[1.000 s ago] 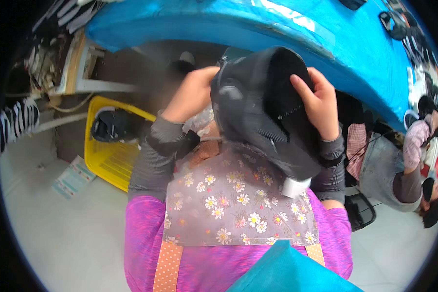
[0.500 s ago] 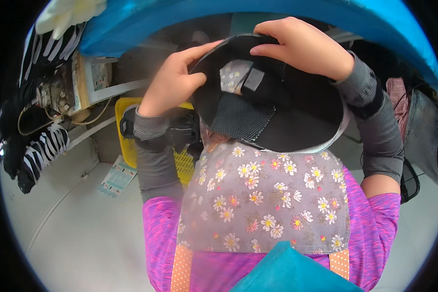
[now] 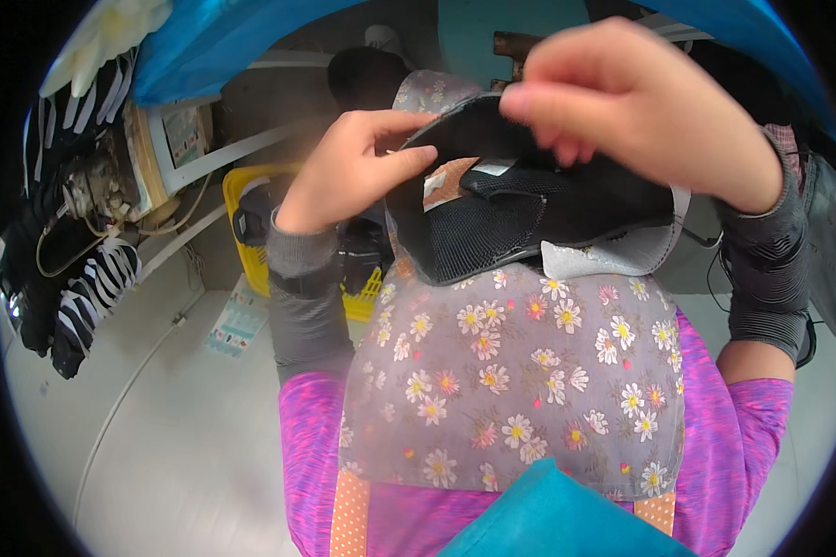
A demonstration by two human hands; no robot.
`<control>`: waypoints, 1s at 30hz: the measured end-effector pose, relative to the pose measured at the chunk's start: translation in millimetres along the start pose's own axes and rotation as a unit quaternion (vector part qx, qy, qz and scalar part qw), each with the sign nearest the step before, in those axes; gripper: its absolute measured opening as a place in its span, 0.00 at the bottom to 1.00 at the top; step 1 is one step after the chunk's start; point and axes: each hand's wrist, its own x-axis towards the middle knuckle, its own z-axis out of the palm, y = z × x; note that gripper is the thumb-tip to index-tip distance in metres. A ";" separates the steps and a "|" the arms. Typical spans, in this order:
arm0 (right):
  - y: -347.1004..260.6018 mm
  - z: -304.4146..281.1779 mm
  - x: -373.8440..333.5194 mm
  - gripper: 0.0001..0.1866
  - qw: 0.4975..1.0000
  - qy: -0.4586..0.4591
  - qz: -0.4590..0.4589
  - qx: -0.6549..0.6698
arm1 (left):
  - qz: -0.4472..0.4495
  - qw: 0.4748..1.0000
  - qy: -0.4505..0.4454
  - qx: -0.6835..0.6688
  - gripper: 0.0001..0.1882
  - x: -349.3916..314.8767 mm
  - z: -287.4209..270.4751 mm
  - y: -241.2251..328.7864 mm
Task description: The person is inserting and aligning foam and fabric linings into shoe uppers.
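Observation:
A black shoe upper (image 3: pixel 483 230), with mesh lining and a pale grey edge, lies against my apron with its inner side toward me. My left hand (image 3: pixel 355 167) grips its far left rim, thumb on the inside and fingers behind. Above its far edge is my right hand (image 3: pixel 613 111), blurred, with thumb and fingers drawn together. Whatever those fingers hold, if anything, is hidden. Through a gap in the upper shows an orange-brown patch (image 3: pixel 450 184). A pale flap (image 3: pixel 608 260) is folded over at its near right edge.
Left of me, a yellow basket (image 3: pixel 246 232) holds dark pieces. Black pieces with white stripes (image 3: pixel 97 288) hang at the far left, near a machine (image 3: pixel 107 190). Blue cloth (image 3: pixel 223 51) drapes along the far side. A cable (image 3: pixel 121 399) runs over the floor.
My right hand has come off the upper's far rim and moved right and closer. The upper has sagged and folded, its near right edge turning over. My left hand has shifted slightly down and right.

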 end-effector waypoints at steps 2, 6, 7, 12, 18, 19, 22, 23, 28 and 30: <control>2.8 21.8 1.3 0.21 0.976 -0.120 0.046 0.177 | -0.011 0.998 0.011 0.055 0.21 -4.8 1.9 13.5; 21.3 69.9 17.4 0.28 0.926 -0.120 0.135 0.330 | 0.077 0.992 0.060 0.079 0.18 0.2 6.7 -5.6; 21.6 78.1 22.4 0.30 0.911 -0.086 0.144 0.377 | 0.104 0.991 0.065 0.055 0.19 0.0 6.5 -9.6; 27.6 95.1 31.7 0.29 0.864 -0.036 0.119 0.488 | 0.048 0.991 0.016 0.122 0.19 -3.0 -1.5 6.4; 36.8 103.1 30.1 0.21 0.821 -0.040 0.075 0.565 | 0.047 0.991 0.018 0.121 0.19 0.6 -1.9 -6.3; 37.7 103.0 29.7 0.21 0.821 -0.038 0.077 0.565 | 0.042 0.991 0.013 0.128 0.19 1.6 -1.9 -4.8; 39.5 101.0 26.8 0.19 0.849 -0.032 0.060 0.524 | 0.042 0.991 0.006 0.130 0.19 3.6 -2.0 -5.8; 36.3 99.6 24.7 0.18 0.889 -0.047 0.043 0.454 | 0.043 0.991 0.005 0.127 0.19 3.6 -2.4 -5.7; 28.3 83.3 9.3 0.06 0.904 0.311 -0.250 -0.154 | 0.034 0.991 0.017 0.131 0.19 3.7 -2.0 -9.0; 33.4 72.3 13.9 0.08 0.877 0.341 -0.252 -0.228 | 0.054 0.990 0.026 0.130 0.19 4.9 -1.0 -10.0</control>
